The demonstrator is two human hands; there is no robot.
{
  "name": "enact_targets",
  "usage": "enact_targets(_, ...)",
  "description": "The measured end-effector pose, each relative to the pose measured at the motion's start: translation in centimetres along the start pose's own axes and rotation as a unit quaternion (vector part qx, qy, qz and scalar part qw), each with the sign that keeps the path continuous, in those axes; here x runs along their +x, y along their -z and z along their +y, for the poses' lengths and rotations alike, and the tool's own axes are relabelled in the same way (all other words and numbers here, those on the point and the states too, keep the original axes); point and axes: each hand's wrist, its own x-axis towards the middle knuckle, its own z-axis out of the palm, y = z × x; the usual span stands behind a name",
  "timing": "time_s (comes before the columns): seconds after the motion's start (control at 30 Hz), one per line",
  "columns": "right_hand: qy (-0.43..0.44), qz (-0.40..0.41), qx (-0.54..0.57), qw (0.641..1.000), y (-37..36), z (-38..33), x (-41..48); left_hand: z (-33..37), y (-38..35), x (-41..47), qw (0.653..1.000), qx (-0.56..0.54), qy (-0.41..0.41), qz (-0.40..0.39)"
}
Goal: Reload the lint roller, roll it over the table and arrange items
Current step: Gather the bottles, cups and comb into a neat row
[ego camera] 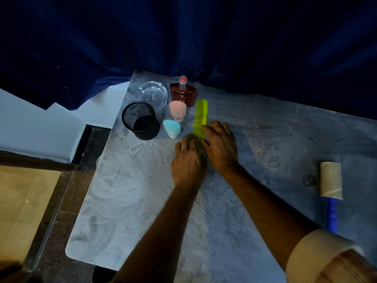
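Both hands meet at frame centre on a green comb [201, 117] lying on the grey table [126, 201]: left hand [188, 158] covers its near end, right hand [221, 146] fingers press its edge. Lint roller [330, 180] lies at right, untouched.

Translucent plastic comb [201, 119]; black mesh cup [140, 120].

On the table [126, 201], a mesh cup [140, 120] is set at the far left corner, a glass dish [153, 93] behind it, a bottle [183, 91] to the dish's right. A comb [201, 117] is laid right of two sponges [177, 110]. A lint roller [330, 180] is placed far right.
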Motion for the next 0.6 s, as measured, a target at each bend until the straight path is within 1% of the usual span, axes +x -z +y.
enact_targets(0.6, 0.009, -0.006, -0.009, 1.000, 0.12, 0.18, 0.21, 0.08, -0.21, -0.03, 1.000, 0.026, -0.010, 0.003)
